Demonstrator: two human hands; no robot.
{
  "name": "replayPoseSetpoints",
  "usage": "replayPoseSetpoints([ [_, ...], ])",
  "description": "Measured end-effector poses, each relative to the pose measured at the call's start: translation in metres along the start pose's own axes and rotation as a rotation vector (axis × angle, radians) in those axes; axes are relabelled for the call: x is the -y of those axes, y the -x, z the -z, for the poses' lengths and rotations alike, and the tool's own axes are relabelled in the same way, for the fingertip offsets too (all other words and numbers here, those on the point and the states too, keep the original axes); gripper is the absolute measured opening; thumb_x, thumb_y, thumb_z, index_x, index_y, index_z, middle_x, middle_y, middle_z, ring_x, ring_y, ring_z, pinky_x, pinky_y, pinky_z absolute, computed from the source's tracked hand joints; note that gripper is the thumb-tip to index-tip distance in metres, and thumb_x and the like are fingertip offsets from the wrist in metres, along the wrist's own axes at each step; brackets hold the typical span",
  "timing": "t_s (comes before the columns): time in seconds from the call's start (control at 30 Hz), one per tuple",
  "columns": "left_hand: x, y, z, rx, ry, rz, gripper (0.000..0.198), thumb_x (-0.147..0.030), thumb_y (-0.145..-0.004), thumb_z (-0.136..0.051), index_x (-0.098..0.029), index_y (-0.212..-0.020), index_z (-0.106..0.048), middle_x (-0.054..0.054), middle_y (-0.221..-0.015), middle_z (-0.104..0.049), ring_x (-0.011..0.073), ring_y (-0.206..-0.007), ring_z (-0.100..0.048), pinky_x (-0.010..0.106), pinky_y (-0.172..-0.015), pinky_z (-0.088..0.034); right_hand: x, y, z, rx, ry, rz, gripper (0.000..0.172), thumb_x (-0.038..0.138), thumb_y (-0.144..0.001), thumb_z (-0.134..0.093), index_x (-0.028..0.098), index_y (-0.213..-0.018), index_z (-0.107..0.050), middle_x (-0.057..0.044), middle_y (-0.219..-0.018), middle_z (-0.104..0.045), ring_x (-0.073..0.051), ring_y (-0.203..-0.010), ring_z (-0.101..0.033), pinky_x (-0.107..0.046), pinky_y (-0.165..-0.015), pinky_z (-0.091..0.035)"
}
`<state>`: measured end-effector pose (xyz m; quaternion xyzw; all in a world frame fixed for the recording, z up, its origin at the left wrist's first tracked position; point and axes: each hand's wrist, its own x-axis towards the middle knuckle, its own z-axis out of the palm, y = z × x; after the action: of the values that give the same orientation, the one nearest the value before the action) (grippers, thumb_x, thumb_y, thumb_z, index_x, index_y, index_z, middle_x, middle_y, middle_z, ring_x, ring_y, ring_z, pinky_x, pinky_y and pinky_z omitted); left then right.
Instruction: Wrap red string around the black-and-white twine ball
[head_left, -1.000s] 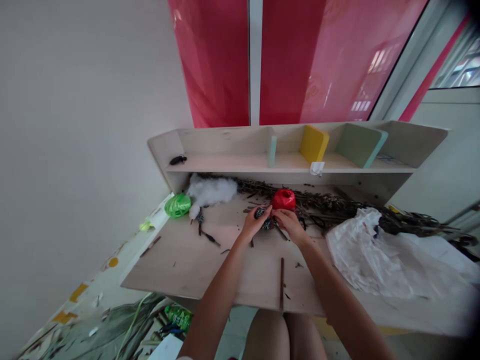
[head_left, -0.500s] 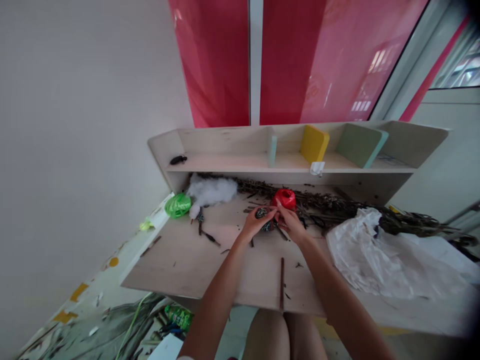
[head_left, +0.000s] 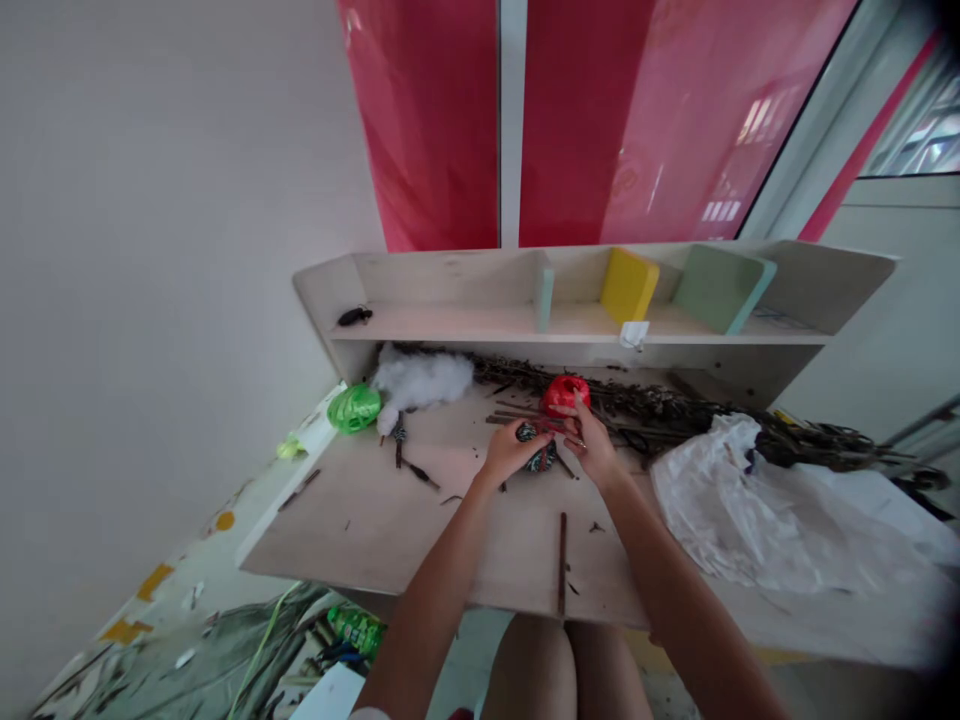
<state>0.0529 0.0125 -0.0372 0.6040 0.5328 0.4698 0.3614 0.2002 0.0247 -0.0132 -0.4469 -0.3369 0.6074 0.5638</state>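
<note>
Below the red twine ball [head_left: 565, 392], a dark patterned bundle [head_left: 541, 459] is gripped by the left hand [head_left: 508, 453]; the right hand [head_left: 594, 446] is curled closed against it.

Count: 2 hands (left hand [head_left: 504, 455], right hand [head_left: 596, 450]), 1 dark patterned ball [head_left: 541, 458] between them, 2 twine balls: red twine ball [head_left: 566, 393], green twine ball [head_left: 354, 408]. Shelf: 3 dividers (teal divider [head_left: 543, 300], yellow divider [head_left: 628, 286], green divider [head_left: 720, 290]) plus 1 small black object [head_left: 354, 317]. Desk: 1 white fluff clump [head_left: 424, 378], 1 white plastic sheet [head_left: 750, 510], 1 long stick [head_left: 561, 562] lying alone, 1 twig pile [head_left: 675, 408], twigs too tangled to count.
</note>
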Motion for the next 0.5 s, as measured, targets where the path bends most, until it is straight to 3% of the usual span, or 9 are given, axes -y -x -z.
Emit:
replayPoseSetpoints([
  [0.07,-0.004,0.003,0.000,-0.003,-0.046,-0.068,0.028,-0.044,-0.065,-0.072,-0.023,-0.085,-0.071,0.004,-0.084,-0.071,0.0230,-0.084,-0.063,0.034,-0.087,-0.045,0.000,0.001,0.000,0.008,0.017,0.013,0.053,0.068,-0.063,-0.063,0.016,-0.077,-0.064,0.009,-0.047,-0.027,-0.004,-0.038,-0.017,-0.021,-0.035,-0.013],
  [0.2,-0.008,0.003,0.003,-0.067,0.102,-0.102,0.019,-0.036,-0.067,-0.073,-0.025,-0.082,-0.071,0.005,-0.090,-0.070,0.0225,-0.093,-0.061,0.031,-0.095,-0.040,-0.001,0.001,-0.001,0.010,0.034,0.036,0.049,0.065,-0.065,-0.063,0.017,-0.073,-0.061,0.008,-0.048,-0.027,-0.004,-0.039,-0.016,-0.023,-0.035,-0.011],
  [0.4,-0.001,-0.005,0.003,-0.169,0.125,-0.050,0.023,-0.044,-0.076,-0.062,-0.022,-0.081,-0.069,0.006,-0.086,-0.070,0.0202,-0.087,-0.063,0.029,-0.089,-0.042,0.000,-0.004,0.005,-0.069,0.056,0.073,0.047,0.065,-0.065,-0.063,0.020,-0.065,-0.049,0.007,-0.048,-0.032,-0.005,-0.038,-0.020,-0.025,-0.036,-0.015],
  [0.5,0.001,-0.007,0.002,-0.212,0.181,-0.053,0.027,-0.047,-0.078,-0.059,-0.021,-0.080,-0.067,0.006,-0.087,-0.070,0.0196,-0.087,-0.063,0.029,-0.086,-0.043,0.000,-0.009,0.010,-0.086,0.011,0.077,0.047,0.065,-0.064,-0.063,0.020,-0.069,-0.051,0.008,-0.046,-0.030,-0.006,-0.038,-0.020,-0.026,-0.036,-0.015],
])
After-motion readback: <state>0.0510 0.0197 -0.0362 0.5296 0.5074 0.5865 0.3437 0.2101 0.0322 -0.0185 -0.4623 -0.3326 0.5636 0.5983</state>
